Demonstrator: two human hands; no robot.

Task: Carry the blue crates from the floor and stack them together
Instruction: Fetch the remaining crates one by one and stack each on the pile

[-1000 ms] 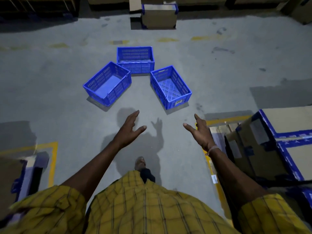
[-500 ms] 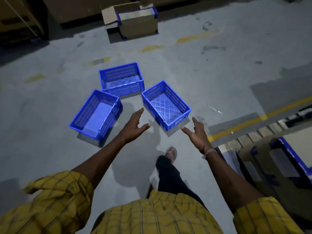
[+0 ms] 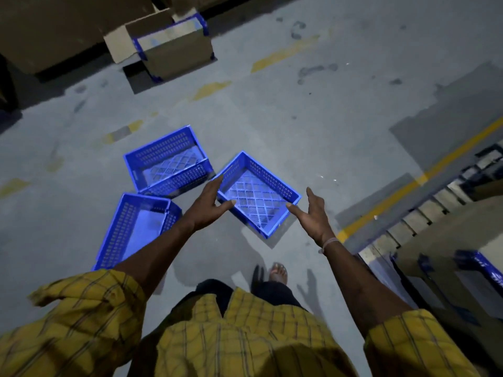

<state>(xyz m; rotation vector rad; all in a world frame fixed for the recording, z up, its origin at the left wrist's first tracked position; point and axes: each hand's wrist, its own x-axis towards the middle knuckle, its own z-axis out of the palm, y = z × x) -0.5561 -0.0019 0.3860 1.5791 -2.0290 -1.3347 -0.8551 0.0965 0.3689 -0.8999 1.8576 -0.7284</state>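
- I am looking at three blue crates, the nearest crate, the far crate and the left crate, all showing as moulded plastic with perforated walls and a slight sheen.
- The floor is appearing as matt grey concrete, scuffed, with worn yellow paint lines.
- The box is looking like dull brown cardboard.
- My shirt sleeve is showing as yellow checked woven cloth.
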